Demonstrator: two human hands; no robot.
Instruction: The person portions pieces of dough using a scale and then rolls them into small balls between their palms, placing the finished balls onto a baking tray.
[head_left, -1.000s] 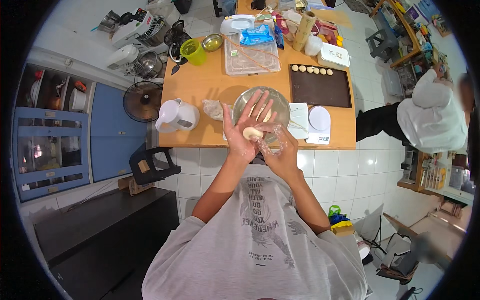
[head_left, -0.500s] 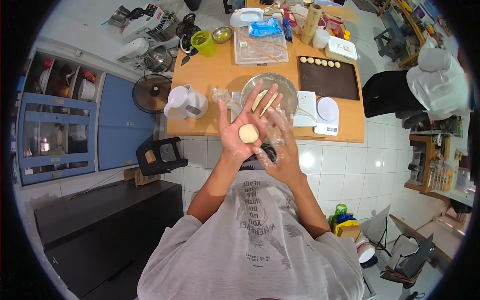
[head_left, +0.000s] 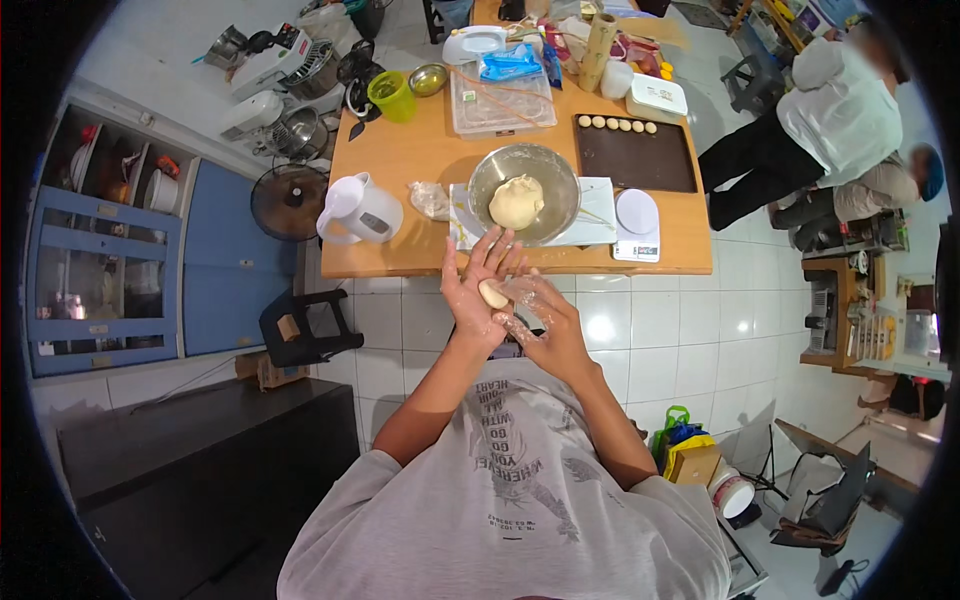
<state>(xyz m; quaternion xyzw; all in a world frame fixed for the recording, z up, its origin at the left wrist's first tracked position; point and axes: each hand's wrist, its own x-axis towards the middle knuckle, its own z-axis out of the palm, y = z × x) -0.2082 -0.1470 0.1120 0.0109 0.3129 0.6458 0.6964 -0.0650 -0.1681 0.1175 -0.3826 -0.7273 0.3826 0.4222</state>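
Note:
My left hand (head_left: 478,298) is palm up with its fingers stretched out, and a small pale dough ball (head_left: 493,293) rests on it. From the right, the fingers of my right hand (head_left: 545,318) reach over and meet the ball's edge, hiding part of it; its thumb stands apart from those fingers. Flour coats both hands. Just beyond them, a large lump of dough (head_left: 517,203) sits in a steel mixing bowl (head_left: 558,170) near the table's front edge. Several small dough balls (head_left: 617,124) stand in a row along the far side of a dark baking tray (head_left: 632,162).
On the wooden table (head_left: 420,262) are a white kitchen scale (head_left: 637,240), a white jug (head_left: 362,208), a crumpled plastic bag (head_left: 430,200), a clear lidded box (head_left: 500,103) and a green cup (head_left: 392,95). A person (head_left: 840,110) in white stands at the right.
My hands have drawn back toward me, bringing the bowl's large dough lump into full sight. The right fingers have come onto the small ball, which now looks tilted. The person at right has shifted.

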